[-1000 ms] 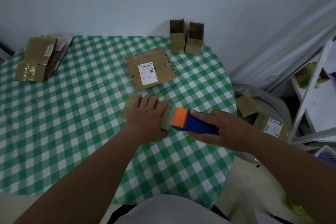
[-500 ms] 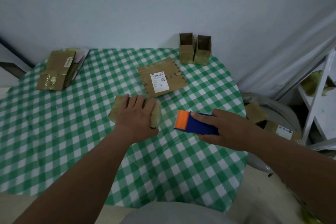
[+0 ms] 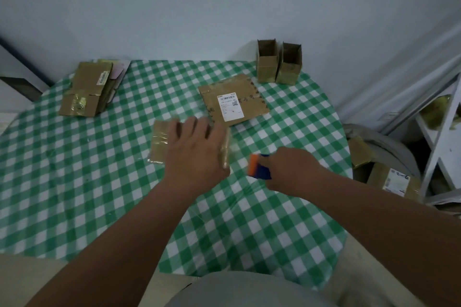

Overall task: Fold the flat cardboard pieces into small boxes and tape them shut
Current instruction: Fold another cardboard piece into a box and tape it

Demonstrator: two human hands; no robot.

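A: Surface? Spreading across most of the view: round table (image 3: 74,194) under green-and-white checked cloth, pushed against a pale wall (image 3: 199,7).

B: Lying near centre: small taped box (image 3: 159,144), flattish, glossy with tape. Pressing down on it: left hand (image 3: 197,154), fingers straight and spread, blurred.

A: Right hand (image 3: 291,172)? Curling around a blue tape dispenser (image 3: 259,167) with orange front, just beside the box, apart from it. Blurred as well.

B: Resting beyond the box: flat cardboard piece (image 3: 234,99) bearing a white shipping label. Sitting at far left edge: stack of flat cardboard (image 3: 87,90).

A: Standing upright at far right edge, against the wall: two open boxes (image 3: 278,62), touching side by side.

B: Room to the right? Hanging in the corner: pale curtain (image 3: 399,57). Standing below it: white shelf frame (image 3: 444,137). Lying on the floor beside the table: more cardboard parcels (image 3: 394,179), one labelled.
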